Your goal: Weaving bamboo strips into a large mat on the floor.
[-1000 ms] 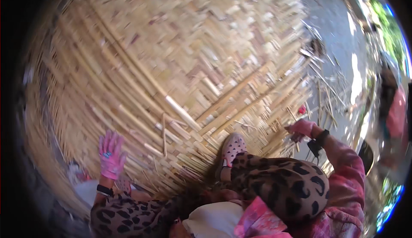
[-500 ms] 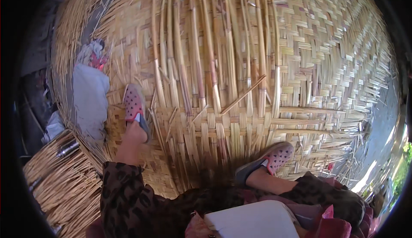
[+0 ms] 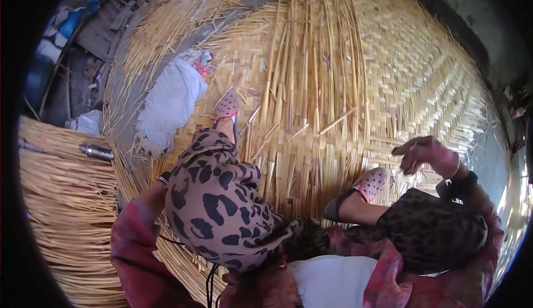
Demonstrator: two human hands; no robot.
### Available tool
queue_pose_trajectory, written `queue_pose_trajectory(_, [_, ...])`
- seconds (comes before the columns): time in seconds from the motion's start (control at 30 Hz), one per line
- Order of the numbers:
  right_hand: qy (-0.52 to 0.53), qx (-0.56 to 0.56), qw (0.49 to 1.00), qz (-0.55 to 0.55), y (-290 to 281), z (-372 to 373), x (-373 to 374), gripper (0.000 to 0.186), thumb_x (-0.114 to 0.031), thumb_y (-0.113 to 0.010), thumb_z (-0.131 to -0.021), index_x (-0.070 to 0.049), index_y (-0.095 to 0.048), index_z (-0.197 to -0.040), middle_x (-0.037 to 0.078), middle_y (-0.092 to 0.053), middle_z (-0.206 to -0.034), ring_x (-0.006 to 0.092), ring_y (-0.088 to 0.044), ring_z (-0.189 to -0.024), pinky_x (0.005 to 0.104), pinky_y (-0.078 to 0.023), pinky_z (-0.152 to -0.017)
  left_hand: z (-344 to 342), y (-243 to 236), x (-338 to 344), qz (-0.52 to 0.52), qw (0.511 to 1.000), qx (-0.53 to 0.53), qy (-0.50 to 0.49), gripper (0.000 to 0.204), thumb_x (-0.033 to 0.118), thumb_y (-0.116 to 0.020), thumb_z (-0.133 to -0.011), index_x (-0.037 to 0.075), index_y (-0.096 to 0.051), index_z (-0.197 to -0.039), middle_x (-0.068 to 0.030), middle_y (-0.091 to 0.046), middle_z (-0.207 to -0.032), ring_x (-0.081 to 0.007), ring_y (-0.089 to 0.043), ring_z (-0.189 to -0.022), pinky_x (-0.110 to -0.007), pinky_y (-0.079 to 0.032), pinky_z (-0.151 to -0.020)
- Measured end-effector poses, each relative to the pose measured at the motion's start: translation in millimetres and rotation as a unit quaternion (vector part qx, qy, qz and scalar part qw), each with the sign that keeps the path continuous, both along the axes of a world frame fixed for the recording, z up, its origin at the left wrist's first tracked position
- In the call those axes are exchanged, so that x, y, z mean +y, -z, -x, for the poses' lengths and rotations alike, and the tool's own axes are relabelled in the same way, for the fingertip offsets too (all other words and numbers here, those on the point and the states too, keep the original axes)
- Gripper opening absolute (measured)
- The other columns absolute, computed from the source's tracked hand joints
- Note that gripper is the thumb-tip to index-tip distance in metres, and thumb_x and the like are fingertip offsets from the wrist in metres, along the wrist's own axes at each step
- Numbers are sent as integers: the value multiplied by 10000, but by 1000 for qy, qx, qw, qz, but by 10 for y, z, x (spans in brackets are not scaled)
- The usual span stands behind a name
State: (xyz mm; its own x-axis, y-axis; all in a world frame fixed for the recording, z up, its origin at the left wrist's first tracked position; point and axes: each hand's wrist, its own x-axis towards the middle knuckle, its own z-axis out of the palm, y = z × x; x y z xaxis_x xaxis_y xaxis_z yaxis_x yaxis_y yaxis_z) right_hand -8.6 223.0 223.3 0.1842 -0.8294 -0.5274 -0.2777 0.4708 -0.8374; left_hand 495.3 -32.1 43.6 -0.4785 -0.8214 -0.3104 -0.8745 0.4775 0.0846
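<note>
My right hand point(image 3: 430, 155) hangs over the woven split-cane mat point(image 3: 411, 52), near my right shoe point(image 3: 371, 185). Its fingers are loosely bent and apart, and nothing shows in them. A dark band circles that wrist. My left forearm point(image 3: 149, 200) comes up beside my raised left knee, a dark band at its wrist. The left hand itself is hidden behind the knee. Between my feet, long cane strips point(image 3: 311, 69) run away from me, partly woven through crosswise strips. A short loose piece of cane point(image 3: 337, 120) lies slantwise over them.
A pale cloth sack point(image 3: 172, 100) lies on the left beside the mat. Nearer on that side is a large heap of thin cane strips point(image 3: 66, 197) with a metal cylinder point(image 3: 96, 152) on it. More loose strips point(image 3: 161, 36) spread at the far left. A wall stands at the far right.
My right hand and left forearm have come into view. My left knee now stands higher in the picture. The view has tilted and shifted, showing more of the far side and the left.
</note>
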Motion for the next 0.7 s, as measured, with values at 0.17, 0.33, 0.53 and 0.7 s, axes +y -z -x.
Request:
queue_pose_trajectory(0.17, [-137,9,989,-60,-211,-432,33,328,-197,-565,-886,55,-577,-1095,141,-667,-846,193,-658,-785,280,-531,-708,-243,-126,147,-43,998,34,38,406,359,-505,-832,48,-595,-1078,-143,-603,-1057,-308,-581,-950,-366,-442,-854])
queue_pose_trajectory(0.33, [-134,82,984,-82,-291,-719,-170,330,-179,-542,-904,66,-557,-1124,153,-669,-893,208,-661,-810,292,-538,-721,-817,-213,255,-102,993,58,23,431,410,-526,-826,62,-614,-1063,-121,-643,-1003,-286,-614,-900,-360,-452,-835])
queue_pose_trajectory(0.53, [-119,50,989,-68,-343,-872,-255,292,-158,-549,-904,63,-600,-1088,157,-675,-861,207,-664,-784,296,-531,-695,-1417,6,302,-110,934,220,-261,436,404,-576,-805,56,-638,-1061,-127,-646,-1037,-258,-601,-973,-339,-446,-857])
queue_pose_trajectory(0.7, [-71,63,993,-66,-576,-992,-246,328,-201,-485,-918,52,-612,-1083,145,-678,-810,211,-665,-771,308,-538,-702,-1685,16,-73,60,850,369,-371,517,372,-614,-802,15,-559,-1172,-198,-584,-1144,-320,-557,-1052,-369,-422,-922])
